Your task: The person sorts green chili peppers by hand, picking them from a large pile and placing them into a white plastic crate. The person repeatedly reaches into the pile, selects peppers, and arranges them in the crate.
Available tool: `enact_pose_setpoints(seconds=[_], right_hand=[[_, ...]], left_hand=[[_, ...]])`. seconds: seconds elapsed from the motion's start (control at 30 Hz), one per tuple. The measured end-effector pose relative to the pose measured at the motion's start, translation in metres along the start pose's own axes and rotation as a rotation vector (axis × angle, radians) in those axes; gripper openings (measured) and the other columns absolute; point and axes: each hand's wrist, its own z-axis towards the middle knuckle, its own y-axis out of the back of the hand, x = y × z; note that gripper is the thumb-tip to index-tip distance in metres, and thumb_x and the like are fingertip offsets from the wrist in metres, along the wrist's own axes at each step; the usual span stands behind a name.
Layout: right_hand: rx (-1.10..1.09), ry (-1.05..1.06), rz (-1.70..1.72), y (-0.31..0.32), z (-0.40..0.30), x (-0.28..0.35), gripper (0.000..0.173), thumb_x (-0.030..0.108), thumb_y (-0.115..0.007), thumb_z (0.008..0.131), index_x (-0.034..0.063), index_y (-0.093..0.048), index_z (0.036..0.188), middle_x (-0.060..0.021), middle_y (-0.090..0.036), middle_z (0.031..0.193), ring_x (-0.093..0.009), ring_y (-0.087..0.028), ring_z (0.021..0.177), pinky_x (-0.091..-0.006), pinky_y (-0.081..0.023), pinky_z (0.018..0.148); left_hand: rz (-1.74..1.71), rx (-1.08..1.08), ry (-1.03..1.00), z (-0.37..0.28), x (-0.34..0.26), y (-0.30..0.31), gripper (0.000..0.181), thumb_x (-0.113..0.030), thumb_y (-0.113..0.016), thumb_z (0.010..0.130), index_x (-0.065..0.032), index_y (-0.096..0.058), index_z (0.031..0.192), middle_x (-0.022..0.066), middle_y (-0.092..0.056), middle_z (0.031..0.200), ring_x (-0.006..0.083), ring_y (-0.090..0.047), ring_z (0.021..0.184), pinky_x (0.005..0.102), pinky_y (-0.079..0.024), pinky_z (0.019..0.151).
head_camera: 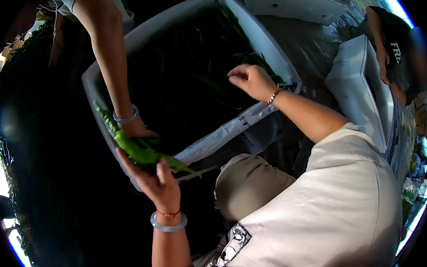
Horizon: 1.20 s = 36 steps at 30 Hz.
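Note:
My left hand [154, 183] holds a long green chili pepper [135, 151] between the thumb and fingers, by the near left corner of a white foam box [270, 38]. Bent over the box's right part, my right hand [253, 81] has its fingers drawn together, and no object shows in them. Green peppers [228, 17] lie inside the box, mostly lost in deep shadow. Printed newspaper [217, 137] lines the near rim. Another person's hand [136, 127], with a bangle at the wrist, reaches into the box just beyond my left hand.
A large dark heap of green peppers [22, 60] spreads along the left. White foam boxes stand at the back [289, 0] and on the right [353, 88]. A person in a dark shirt [395, 49] is at the far right. My knee [249, 182] is close to the box's near side.

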Motion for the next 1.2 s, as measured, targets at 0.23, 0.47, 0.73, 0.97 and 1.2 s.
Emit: enact_pose_setpoints(seconds=[0.23,0.47,0.73,0.97,1.2], right_hand=[[0.342,-0.16,0.812,-0.06,-0.042,0.079,0.018,0.02,-0.048,0.085,0.0049,-0.055,0.092,0.0015,-0.052,0.067,-0.003,-0.043,0.052,-0.0171,-0.038,0.049],[0.41,-0.676,0.994,-0.12,-0.041,0.083,0.03,0.03,-0.049,0.083,0.0012,-0.05,0.092,-0.0038,-0.056,0.075,-0.008,-0.049,0.058,-0.0222,-0.044,0.051],[0.513,-0.541,0.345,-0.145,0.05,0.059,0.032,0.03,-0.043,0.086,-0.001,-0.044,0.094,-0.0105,-0.058,0.072,-0.01,-0.053,0.052,-0.0226,-0.044,0.043],[0.674,-0.12,-0.425,-0.234,0.043,0.064,0.042,0.029,-0.057,0.076,-0.0054,-0.049,0.099,-0.0204,-0.057,0.089,-0.031,-0.057,0.081,-0.0356,-0.047,0.072],[0.439,0.027,-0.35,-0.202,0.036,0.068,0.042,0.026,-0.058,0.076,-0.0037,-0.047,0.104,-0.0181,-0.057,0.091,-0.029,-0.057,0.08,-0.0337,-0.047,0.072]], left_hand=[[0.071,0.225,0.083,-0.008,0.009,-0.033,0.077,-0.007,-0.061,0.069,0.005,-0.013,0.127,0.0165,-0.051,0.096,0.0224,-0.053,0.082,0.0288,-0.042,0.073],[0.073,0.241,0.287,-0.005,0.047,-0.033,0.06,-0.007,-0.053,0.076,0.0067,-0.021,0.125,0.0165,-0.057,0.088,0.0256,-0.056,0.077,0.0282,-0.044,0.068],[-0.389,-0.437,0.425,-0.009,0.058,0.069,0.036,-0.012,-0.04,0.085,-0.0039,-0.034,0.12,0.0014,-0.048,0.071,0.0029,-0.033,0.042,0.0149,-0.024,0.036],[-0.32,-0.475,0.492,-0.029,0.067,0.076,0.041,-0.012,-0.039,0.086,-0.0022,-0.028,0.124,0.001,-0.048,0.069,0.0017,-0.033,0.042,0.0143,-0.024,0.036],[-0.218,-0.184,0.418,-0.016,0.071,0.064,0.04,-0.012,-0.038,0.087,-0.0026,-0.03,0.125,0.0059,-0.054,0.09,0.0028,-0.038,0.054,0.0165,-0.033,0.048]])
